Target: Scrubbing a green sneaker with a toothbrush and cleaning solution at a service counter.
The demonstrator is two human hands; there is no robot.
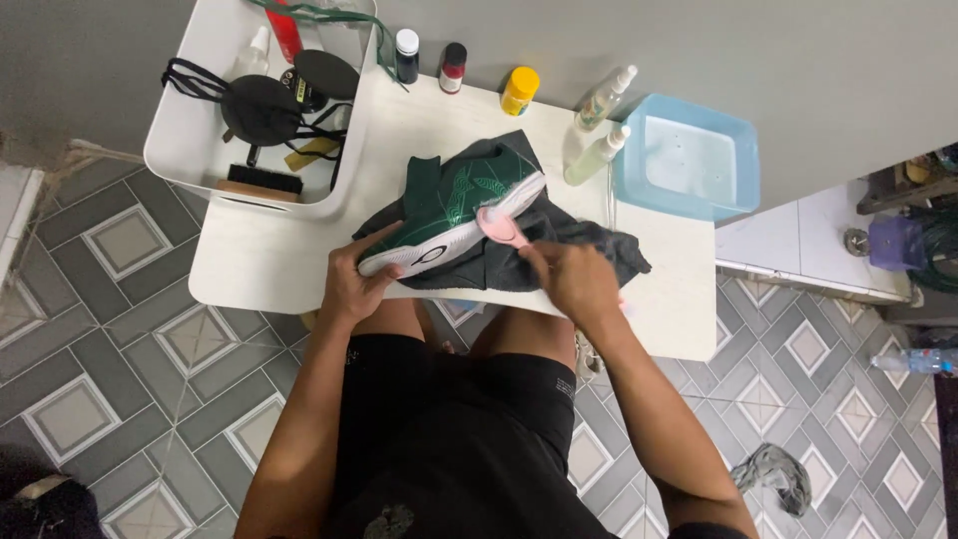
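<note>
A: Your left hand (351, 284)?
B: Clasped around the green shoe's (449, 215) heel, on a dark cloth (589, 245) on the white table (269, 265).
A: Right hand (574, 279)?
B: Pinching a pink brush (502, 226) against the sole.

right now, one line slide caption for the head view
Left hand steadies a green sneaker with white sole on a dark grey cloth while right hand holds a pink brush against the sole.

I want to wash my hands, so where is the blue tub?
The blue tub sits at the far right corner of the white table, beside two spray bottles and right of the green shoe.
</note>
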